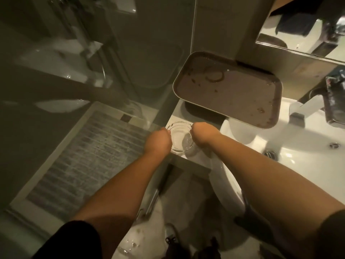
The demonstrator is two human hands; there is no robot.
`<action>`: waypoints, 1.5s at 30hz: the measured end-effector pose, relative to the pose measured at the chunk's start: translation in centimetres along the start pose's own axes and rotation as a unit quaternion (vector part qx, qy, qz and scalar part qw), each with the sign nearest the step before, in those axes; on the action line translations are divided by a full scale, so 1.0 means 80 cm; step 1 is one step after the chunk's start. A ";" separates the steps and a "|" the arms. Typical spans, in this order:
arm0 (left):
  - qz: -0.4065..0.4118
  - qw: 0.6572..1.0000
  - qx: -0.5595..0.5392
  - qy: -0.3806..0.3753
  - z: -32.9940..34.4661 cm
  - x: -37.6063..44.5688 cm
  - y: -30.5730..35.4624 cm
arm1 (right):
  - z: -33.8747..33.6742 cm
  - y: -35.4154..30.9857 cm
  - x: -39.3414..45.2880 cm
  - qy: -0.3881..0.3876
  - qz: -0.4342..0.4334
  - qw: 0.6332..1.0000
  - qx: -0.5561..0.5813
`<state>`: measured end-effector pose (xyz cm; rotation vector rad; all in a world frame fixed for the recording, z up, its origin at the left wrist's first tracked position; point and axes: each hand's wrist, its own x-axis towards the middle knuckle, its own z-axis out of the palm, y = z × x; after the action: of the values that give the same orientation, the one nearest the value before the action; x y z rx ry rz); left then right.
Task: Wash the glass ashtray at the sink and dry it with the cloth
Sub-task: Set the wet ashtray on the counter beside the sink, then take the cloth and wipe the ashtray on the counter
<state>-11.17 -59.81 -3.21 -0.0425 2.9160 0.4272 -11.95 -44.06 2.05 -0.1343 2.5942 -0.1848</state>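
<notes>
Clear, smooth glass ashtray (179, 136) on glossy white ceramic sink (302, 161) ledge; far right, matt brown tray (229, 90), stained and spotted; left, grey ribbed cloth mat (84, 157); polished chrome tap (306, 107).

1. There is one view only, from a wide-angle camera worn on the person's head.
2. It looks steeply down and forward, along both bare forearms to the worktop (179, 116) edge beside the sink (291, 161).
3. It sits close: the arms fill the lower frame, and the floor mat (82, 156) lies below on the left.
4. Straight lines bow towards the edges.
5. No second view shares the scene.
</notes>
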 end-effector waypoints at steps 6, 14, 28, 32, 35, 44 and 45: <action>-0.012 1.000 -0.016 0.015 0.029 0.000 -0.009 | 0.007 -0.002 0.012 -0.035 0.014 0.999 -0.013; -0.028 0.999 -0.029 0.015 0.035 0.007 -0.013 | 0.020 0.000 0.028 -0.021 0.024 0.999 0.005; 0.054 0.996 -0.004 0.070 -0.022 -0.028 0.009 | 0.003 0.020 -0.021 0.199 0.021 0.980 -0.020; 0.159 0.980 0.034 0.113 -0.053 -0.058 0.036 | -0.010 0.076 -0.083 0.261 -0.023 0.963 -0.061; 0.232 0.967 0.060 0.084 -0.056 -0.084 0.061 | 0.000 0.122 -0.142 0.279 -0.002 0.957 -0.082; 0.385 0.915 0.119 0.005 -0.022 -0.152 0.151 | 0.082 0.206 -0.301 0.227 0.134 0.963 -0.055; 0.398 0.909 0.128 -0.005 -0.018 -0.159 0.160 | 0.092 0.211 -0.313 0.219 0.140 0.965 -0.045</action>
<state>0.31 -47.98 4.23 1.2020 2.8188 0.1346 12.26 -24.86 5.74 0.2726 3.0222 0.0124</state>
